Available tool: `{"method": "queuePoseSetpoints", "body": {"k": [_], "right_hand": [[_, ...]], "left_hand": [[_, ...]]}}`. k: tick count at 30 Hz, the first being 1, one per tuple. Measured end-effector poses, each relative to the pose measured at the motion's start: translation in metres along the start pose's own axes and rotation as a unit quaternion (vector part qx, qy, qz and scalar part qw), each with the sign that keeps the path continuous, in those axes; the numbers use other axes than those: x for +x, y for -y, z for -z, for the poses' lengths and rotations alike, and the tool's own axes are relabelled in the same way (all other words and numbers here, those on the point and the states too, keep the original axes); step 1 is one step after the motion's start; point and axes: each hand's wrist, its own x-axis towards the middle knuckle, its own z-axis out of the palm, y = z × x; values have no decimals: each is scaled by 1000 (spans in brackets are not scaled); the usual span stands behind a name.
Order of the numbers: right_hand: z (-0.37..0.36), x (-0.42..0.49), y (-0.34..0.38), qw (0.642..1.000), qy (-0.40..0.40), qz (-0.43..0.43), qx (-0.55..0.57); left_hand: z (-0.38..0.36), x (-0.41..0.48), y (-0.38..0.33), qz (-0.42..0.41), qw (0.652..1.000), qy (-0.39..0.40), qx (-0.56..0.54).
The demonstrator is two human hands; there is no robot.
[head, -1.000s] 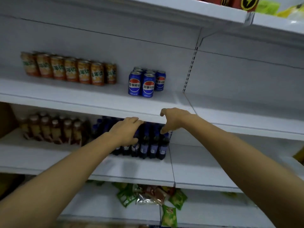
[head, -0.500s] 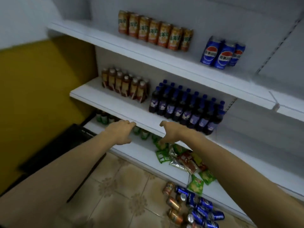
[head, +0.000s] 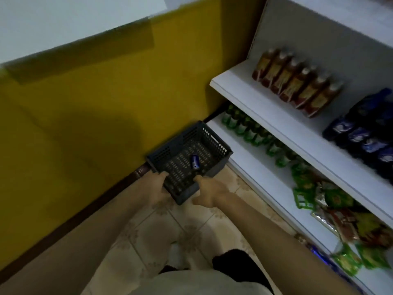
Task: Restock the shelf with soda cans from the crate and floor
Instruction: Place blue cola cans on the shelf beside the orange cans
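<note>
Left hand (head: 158, 185) grips crate (head: 214, 143) at near-left rim, fingers curled over edge. Right hand (head: 209, 191) against near-right wall, grip unclear. Crate on floor (head: 191, 231) beside bottom shelf (head: 268, 179). Single blue can (head: 195, 162) on its side inside, just beyond fingers, nearer right hand, long axis pointing roughly toward hands.

Yellow wall (head: 85, 107) fills the left side, with a white band (head: 63, 22) above it and a dark baseboard (head: 85, 218) along its foot. Upper right: a row of brown-labelled bottles (head: 297, 84), pale caps, standing upright and touching. Just to their right on the same level are dark blue bottles (head: 365, 133), packed close. One level down is a line of green bottles (head: 251, 130), blurred. Further right on that lower level, green and red snack packets (head: 331, 201) lie loose and overlapping.
</note>
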Motion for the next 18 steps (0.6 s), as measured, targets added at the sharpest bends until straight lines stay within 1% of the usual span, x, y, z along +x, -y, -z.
{"method": "queuePoseSetpoints", "body": {"k": [1, 3, 5, 7, 9, 10, 12, 13, 15, 18], "right_hand": [[-2, 9, 1, 1000, 11, -7, 6], [-5, 26, -4, 998, 34, -31, 48], [-4, 44, -14, 988, 46, -59, 134], [-2, 68, -25, 964, 38, -96, 243], [-4, 102, -39, 927, 5, -142, 348], [-7, 121, -46, 903, -5, -165, 396], [-10, 167, -58, 852, -16, -200, 483], [-11, 190, -64, 831, -22, -215, 513], [-16, 236, -74, 798, -18, -246, 549], [-31, 310, -92, 737, 11, -260, 624]], "left_hand": [[2, 6, 8, 2, 1000, 3, -5], [1, 23, 20, 18, 999, 38, -9], [3, 42, 22, 19, 997, 72, -26], [5, 63, 23, 29, 995, 89, -29], [7, 83, 26, 39, 990, 126, -54], [6, 96, 30, 39, 987, 141, -69], [4, 129, 45, 64, 981, 150, -101], [2, 147, 53, 87, 978, 151, -114], [-3, 188, 63, 116, 971, 144, -151], [-18, 264, 76, 138, 958, 137, -211]]}}
